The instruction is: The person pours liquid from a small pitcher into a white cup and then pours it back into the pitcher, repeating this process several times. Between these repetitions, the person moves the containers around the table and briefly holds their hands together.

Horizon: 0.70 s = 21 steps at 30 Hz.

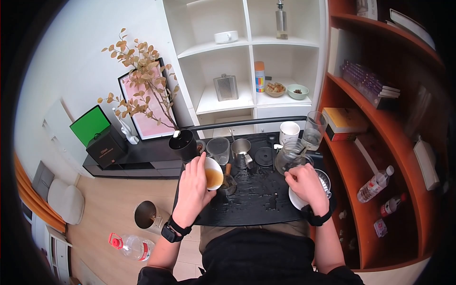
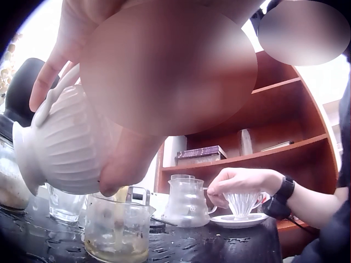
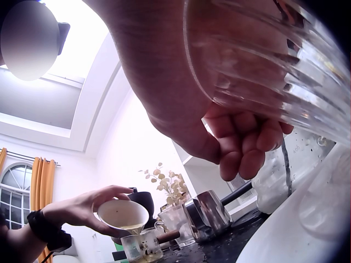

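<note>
My left hand (image 1: 192,180) grips a white ribbed cup (image 2: 68,145), tilted so that brownish liquid runs over its rim. The stream falls into a small glass pitcher (image 2: 118,233) with a wooden handle (image 3: 168,236). In the head view, liquid also shows inside the cup. My right hand (image 1: 308,185), its fingers loosely curled, hangs over a ribbed clear glass dripper (image 2: 242,204) on a white saucer (image 2: 238,220). Nothing shows between its fingertips in the right wrist view. Close to them stands a glass server (image 2: 186,205) with a dark stick inside.
A steel pitcher (image 1: 241,146), a glass (image 1: 218,151) and a black round lid (image 1: 264,156) stand on the wet black table (image 1: 256,211). White mug (image 1: 289,131) and tall glass (image 1: 313,130) are at the back right. A wooden bookcase (image 1: 351,156) borders the right side.
</note>
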Each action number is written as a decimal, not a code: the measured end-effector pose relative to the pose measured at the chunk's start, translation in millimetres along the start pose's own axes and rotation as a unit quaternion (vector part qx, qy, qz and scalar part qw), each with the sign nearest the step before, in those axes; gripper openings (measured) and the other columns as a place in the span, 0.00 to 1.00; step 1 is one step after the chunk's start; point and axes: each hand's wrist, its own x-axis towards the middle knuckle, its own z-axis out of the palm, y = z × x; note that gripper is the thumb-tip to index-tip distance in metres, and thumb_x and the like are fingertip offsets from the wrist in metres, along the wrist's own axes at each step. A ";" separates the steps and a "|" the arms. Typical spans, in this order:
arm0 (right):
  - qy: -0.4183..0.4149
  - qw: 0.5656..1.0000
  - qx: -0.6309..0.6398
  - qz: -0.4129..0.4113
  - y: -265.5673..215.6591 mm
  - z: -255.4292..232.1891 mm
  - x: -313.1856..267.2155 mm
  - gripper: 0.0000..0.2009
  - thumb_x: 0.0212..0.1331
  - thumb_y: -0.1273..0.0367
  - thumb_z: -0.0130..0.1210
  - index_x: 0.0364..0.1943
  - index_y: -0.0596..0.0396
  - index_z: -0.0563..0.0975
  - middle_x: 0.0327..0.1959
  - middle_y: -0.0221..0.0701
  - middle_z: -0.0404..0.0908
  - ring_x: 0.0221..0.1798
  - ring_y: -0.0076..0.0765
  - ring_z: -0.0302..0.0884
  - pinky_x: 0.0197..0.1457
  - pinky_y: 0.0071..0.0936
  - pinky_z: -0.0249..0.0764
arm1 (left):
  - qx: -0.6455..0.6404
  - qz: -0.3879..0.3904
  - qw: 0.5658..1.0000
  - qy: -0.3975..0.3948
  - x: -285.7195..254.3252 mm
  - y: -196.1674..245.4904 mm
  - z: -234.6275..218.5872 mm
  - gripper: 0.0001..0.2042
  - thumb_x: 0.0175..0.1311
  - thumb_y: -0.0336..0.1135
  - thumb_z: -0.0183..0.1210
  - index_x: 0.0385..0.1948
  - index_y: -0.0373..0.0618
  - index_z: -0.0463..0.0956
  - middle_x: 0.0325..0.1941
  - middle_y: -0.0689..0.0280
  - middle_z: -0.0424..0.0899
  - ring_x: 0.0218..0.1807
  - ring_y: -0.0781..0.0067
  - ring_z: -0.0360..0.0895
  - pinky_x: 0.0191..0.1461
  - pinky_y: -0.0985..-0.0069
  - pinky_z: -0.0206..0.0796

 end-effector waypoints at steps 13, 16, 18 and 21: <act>-0.009 1.000 -0.004 0.003 -0.4 -1.3 0.1 0.17 0.75 0.66 0.64 0.30 0.67 0.88 0.32 0.54 0.89 0.39 0.63 0.87 0.58 0.49 0.77 | 0.064 0.052 0.996 -0.035 6.0 5.5 -8.9 0.63 0.43 0.30 0.88 0.87 0.28 0.59 0.78 0.46 0.74 0.75 0.45 0.76 0.76 0.58 0.73; -0.009 1.000 -0.005 0.003 -0.9 -1.7 0.1 0.17 0.75 0.66 0.64 0.30 0.66 0.88 0.32 0.54 0.89 0.40 0.63 0.87 0.59 0.49 0.77 | 0.103 0.054 0.992 -0.055 8.4 9.5 -9.9 0.63 0.45 0.32 0.88 0.87 0.28 0.58 0.78 0.48 0.74 0.75 0.47 0.76 0.76 0.59 0.72; -0.006 1.000 -0.001 0.005 0.4 -0.7 -0.3 0.17 0.74 0.66 0.64 0.30 0.66 0.88 0.32 0.54 0.90 0.40 0.63 0.87 0.59 0.49 0.77 | 0.137 0.059 0.987 -0.065 9.4 12.3 -10.8 0.62 0.47 0.34 0.88 0.88 0.29 0.58 0.78 0.50 0.74 0.75 0.49 0.76 0.76 0.60 0.71; -0.003 1.000 0.000 0.003 1.5 0.4 -0.5 0.17 0.74 0.66 0.64 0.30 0.67 0.88 0.32 0.54 0.90 0.40 0.63 0.87 0.59 0.49 0.77 | 0.171 0.066 0.981 -0.070 11.5 14.9 -10.7 0.62 0.49 0.35 0.88 0.88 0.29 0.57 0.79 0.51 0.74 0.75 0.51 0.75 0.77 0.61 0.70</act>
